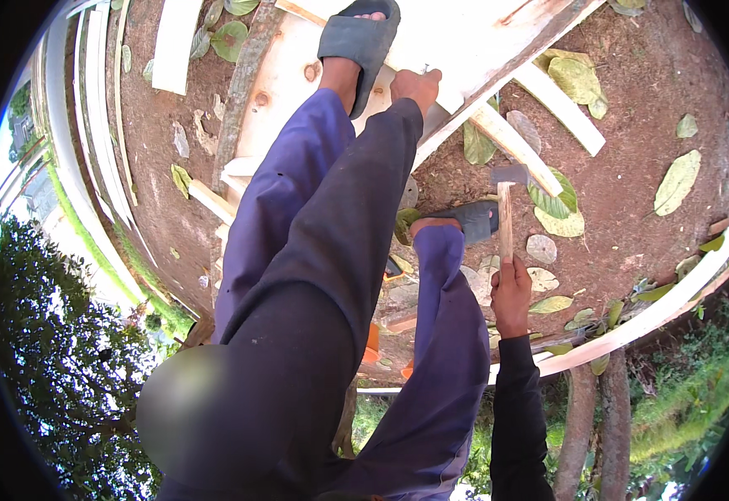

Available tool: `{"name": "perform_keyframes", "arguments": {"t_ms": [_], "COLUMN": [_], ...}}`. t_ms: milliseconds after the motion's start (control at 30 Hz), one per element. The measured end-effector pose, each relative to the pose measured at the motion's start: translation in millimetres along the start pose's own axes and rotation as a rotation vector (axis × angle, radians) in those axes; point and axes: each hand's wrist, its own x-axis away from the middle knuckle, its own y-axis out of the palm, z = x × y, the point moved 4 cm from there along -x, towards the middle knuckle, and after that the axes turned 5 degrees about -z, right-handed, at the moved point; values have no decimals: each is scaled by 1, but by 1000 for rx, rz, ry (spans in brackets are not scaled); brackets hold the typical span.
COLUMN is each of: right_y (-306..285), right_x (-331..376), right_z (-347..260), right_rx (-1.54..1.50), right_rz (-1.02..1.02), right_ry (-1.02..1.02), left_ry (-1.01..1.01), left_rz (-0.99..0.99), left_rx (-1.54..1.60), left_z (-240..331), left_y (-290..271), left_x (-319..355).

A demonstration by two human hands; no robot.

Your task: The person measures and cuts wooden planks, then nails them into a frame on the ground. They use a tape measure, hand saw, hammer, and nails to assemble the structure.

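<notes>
My left hand [415, 89] is closed in a pinch on a small nail [427, 69], over the pale wooden boards. Its fingertips stay close to the wood, but the nail's tip is hidden. Just beside that hand, my foot in a dark slide sandal [363, 46] rests on a knotty board [285, 71]. Lower down on the right, my right hand [511, 292] grips a hammer [506, 217] by its wooden handle. The dark metal head points away from me, above the leaf-strewn ground and apart from the nail.
A long plank edge [498, 83] runs diagonally beside my left hand. Loose wood strips [561, 108] lie on the brown soil among large leaves [678, 182]. My other sandal [475, 220] stands on the ground near the hammer. A curved pale board [632, 330] and tree trunks [615, 409] are at right.
</notes>
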Motion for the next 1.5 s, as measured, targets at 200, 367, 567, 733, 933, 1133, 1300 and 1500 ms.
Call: {"name": "perform_keyframes", "arguments": {"t_ms": [200, 367, 567, 733, 933, 1133, 1300, 1500], "right_y": [15, 21, 13, 10, 38, 61, 105, 109], "right_x": [-37, -62, -63, -70, -65, -34, -44, -29], "right_z": [-80, -143, -172, -151, -91, -32, 17, -3], "right_rx": [387, 649, 716, 518, -48, -570, -795, -1120], "right_rz": [162, 178, 99, 112, 82, 75, 194, 140], "right_ry": [-366, -403, -311, -273, -225, 136, 174, 232], "left_ry": [57, 44, -85, 109, 323, 478, 505, 836], "left_rz": [-17, -205, -150, -13, -164, -406, -719, -875], "left_rx": [-56, -7, 30, -285, -554, -558, -775, -1365], "left_z": [-1, -13, -17, -7, 10, 68, 114, 119], "left_y": [3, 8, 0, -8, -20, -9, 40, 120], "left_x": [-3, -8, 1, 46, 49, 56, 73, 94]}}
